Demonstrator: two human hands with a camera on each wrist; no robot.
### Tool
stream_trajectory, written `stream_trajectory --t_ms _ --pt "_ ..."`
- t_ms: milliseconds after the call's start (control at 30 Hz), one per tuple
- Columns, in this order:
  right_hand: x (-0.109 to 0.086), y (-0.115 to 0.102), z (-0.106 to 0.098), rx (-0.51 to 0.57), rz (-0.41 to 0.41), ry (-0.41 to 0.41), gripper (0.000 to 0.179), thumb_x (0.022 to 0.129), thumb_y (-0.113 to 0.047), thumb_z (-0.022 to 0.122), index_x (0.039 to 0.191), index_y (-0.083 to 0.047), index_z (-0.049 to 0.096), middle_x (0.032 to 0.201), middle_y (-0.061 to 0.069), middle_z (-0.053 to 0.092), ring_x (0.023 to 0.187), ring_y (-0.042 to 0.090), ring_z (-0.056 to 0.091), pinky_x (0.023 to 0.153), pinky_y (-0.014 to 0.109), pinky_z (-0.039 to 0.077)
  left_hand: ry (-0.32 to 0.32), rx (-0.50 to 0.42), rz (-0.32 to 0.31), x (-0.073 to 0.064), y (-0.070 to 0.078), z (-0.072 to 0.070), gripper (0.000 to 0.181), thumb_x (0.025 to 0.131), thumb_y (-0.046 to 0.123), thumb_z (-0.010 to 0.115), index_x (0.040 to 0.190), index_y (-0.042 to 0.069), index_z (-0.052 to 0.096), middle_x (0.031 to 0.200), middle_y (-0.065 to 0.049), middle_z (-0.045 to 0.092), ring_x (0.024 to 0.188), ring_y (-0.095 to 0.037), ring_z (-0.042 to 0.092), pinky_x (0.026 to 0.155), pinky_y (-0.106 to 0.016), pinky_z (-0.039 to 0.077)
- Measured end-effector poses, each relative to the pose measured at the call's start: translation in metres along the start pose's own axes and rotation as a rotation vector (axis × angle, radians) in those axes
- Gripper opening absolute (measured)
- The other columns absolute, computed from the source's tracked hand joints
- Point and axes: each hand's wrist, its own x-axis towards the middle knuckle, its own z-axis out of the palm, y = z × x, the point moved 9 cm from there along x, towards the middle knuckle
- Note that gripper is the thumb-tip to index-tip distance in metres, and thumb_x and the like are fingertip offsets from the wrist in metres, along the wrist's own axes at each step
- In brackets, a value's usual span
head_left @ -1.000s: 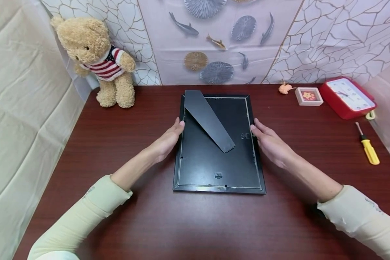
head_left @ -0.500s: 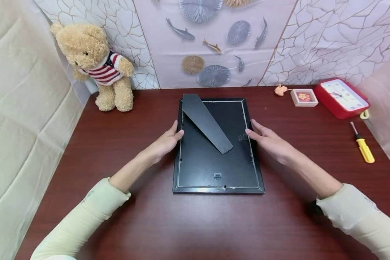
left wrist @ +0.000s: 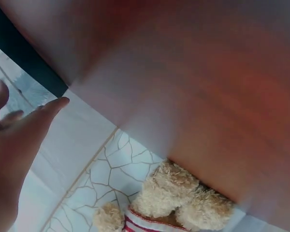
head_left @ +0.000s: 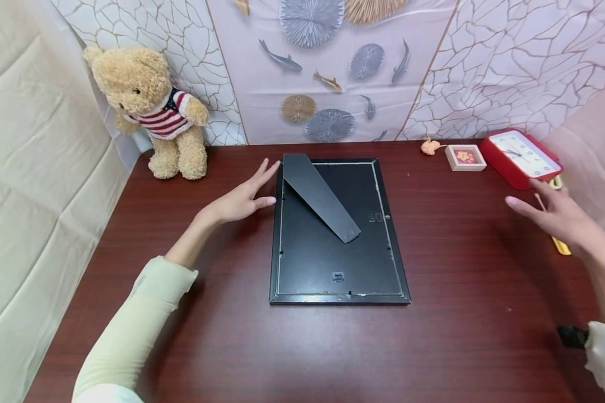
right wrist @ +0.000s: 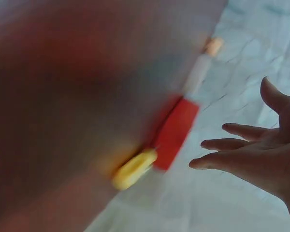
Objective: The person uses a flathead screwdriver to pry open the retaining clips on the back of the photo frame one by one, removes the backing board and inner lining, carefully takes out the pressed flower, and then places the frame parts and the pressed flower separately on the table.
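A black picture frame (head_left: 312,257) lies back side up in the middle of the table, its grey easel leg (head_left: 320,196) slanting across the backing board. My left hand (head_left: 237,200) is at the frame's upper left edge with fingers stretched out; whether it touches the edge I cannot tell. Over on the right, my right hand (head_left: 564,218) hovers with loosely spread fingers and holds nothing. Beneath it lies a screwdriver with a yellow handle (head_left: 561,246), mostly covered by the hand in the head view. The right wrist view shows the yellow handle (right wrist: 134,169) blurred.
At the back right stand a red clock (head_left: 521,157), a small white box frame (head_left: 465,157) and a small orange trinket (head_left: 430,146). A teddy bear (head_left: 153,112) in a striped sweater leans at the back left. Patterned cloth (head_left: 327,73) hangs behind the dark red table (head_left: 333,352).
My right hand has left the picture frame's right edge and moved right, over to the screwdriver. My left hand has loosened and shifted slightly up along the left edge.
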Motion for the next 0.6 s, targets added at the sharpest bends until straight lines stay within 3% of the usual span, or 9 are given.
stream_trajectory --t_ms 133,333,467,600 --pt "-0.008 0.037 0.003 0.003 0.064 -0.001 0.100 0.112 -0.053 0.050 0.169 0.009 -0.004 0.166 0.050 -0.007 0.147 0.074 -0.030 0.119 0.088 -0.008 -0.034 0.061 0.049 0.015 -0.013 0.001 0.098 0.106 0.047 0.072 0.173 0.053 0.001 0.181 0.014 -0.027 0.171 -0.018 -0.010 0.136 -0.060 0.014" --pt "-0.012 0.060 -0.001 -0.072 0.098 0.022 0.103 0.111 -0.056 0.049 0.169 0.005 -0.009 0.166 0.052 -0.006 0.151 0.077 -0.013 0.116 0.091 0.007 -0.061 0.042 -0.030 0.022 -0.016 0.003 0.099 0.102 0.062 0.069 0.169 0.060 -0.003 0.179 0.015 -0.032 0.168 -0.010 -0.020 0.134 -0.068 -0.001" --pt "-0.013 0.062 0.003 -0.073 0.107 -0.016 0.106 0.110 -0.058 0.049 0.167 0.005 -0.014 0.165 0.051 -0.012 0.148 0.077 -0.022 0.118 0.090 0.000 -0.082 0.005 -0.098 0.019 -0.005 0.007 0.103 0.100 0.068 0.070 0.168 0.061 -0.007 0.179 0.007 -0.036 0.166 -0.012 -0.029 0.131 -0.071 -0.013" --pt "-0.013 0.062 0.007 -0.056 0.115 -0.042 0.108 0.110 -0.057 0.050 0.166 0.005 -0.018 0.165 0.050 -0.015 0.149 0.078 -0.018 0.118 0.090 0.001 -0.077 0.055 -0.164 0.012 0.019 0.006 0.113 0.101 0.061 0.073 0.170 0.056 -0.015 0.179 -0.006 -0.036 0.167 -0.027 -0.030 0.129 -0.073 -0.015"
